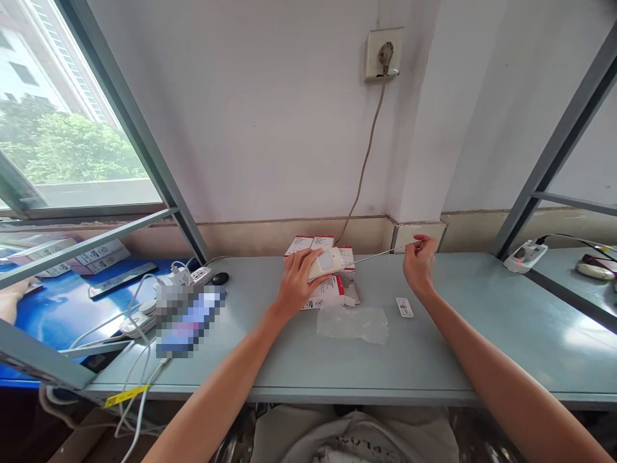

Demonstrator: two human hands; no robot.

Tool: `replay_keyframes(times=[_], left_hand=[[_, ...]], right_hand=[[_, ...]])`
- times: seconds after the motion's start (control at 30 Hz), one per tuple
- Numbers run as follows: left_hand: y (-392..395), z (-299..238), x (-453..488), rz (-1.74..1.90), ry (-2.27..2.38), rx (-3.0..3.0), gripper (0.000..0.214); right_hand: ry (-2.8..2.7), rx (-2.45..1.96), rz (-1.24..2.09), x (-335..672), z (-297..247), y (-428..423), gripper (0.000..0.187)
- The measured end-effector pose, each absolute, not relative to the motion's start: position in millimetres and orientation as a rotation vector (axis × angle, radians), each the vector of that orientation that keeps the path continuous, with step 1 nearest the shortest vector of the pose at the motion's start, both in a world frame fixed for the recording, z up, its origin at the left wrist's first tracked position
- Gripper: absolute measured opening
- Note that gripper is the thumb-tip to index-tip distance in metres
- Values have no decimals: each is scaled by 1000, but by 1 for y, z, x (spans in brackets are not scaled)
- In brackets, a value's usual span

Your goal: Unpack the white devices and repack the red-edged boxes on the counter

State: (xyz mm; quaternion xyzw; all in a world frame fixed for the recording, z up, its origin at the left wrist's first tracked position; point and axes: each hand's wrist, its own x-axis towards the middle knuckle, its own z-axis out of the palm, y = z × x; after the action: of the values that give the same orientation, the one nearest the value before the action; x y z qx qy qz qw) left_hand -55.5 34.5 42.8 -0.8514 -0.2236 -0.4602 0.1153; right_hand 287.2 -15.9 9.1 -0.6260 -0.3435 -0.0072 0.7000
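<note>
My left hand (296,280) is wrapped around a cream-white plastic device (328,262) with a greyish window on its face. From the device's right end a thin metal antenna (376,255) stretches out to the right. The fingers of my right hand (419,260) are pinched on the antenna's far tip. Red-and-white cartons (318,299) lie beneath and behind the device. In front of them rests a clear plastic bag (351,323). A small white printed card or piece (405,307) lies on the grey table (434,347), to the bag's right.
At left are a power strip (201,275), white cables (139,386), a pixelated phone-like object (190,325) and a black mouse-like item (220,278). Metal posts (144,141) frame the table. Another person's hand (12,299) shows far left. A white adapter (525,256) sits at right.
</note>
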Motion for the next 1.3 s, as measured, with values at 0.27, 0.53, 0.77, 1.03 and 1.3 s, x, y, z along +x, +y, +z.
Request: replay_keyframes(times=[0.27,0.53,0.77,1.03,1.3], left_hand=[[36,43,-57,-1373,-662,-2467,61],[39,42,-61,-1471,-729,-2436,58],[36,48,-61,-1492,-646,-2362,60],[35,49,-58,-1507,-616,-2331,60],[25,47,-49,-1457,-687,-2259,57]], right_hand=[[-816,-1447,-19,286,13,-20,21],[-889,-1464,-57,283,17,-25,21],[-862,-1430,-28,277,13,-21,22],[-1075,-1336,0,247,21,-25,16],[-1572,-1230,242,186,21,-44,19]])
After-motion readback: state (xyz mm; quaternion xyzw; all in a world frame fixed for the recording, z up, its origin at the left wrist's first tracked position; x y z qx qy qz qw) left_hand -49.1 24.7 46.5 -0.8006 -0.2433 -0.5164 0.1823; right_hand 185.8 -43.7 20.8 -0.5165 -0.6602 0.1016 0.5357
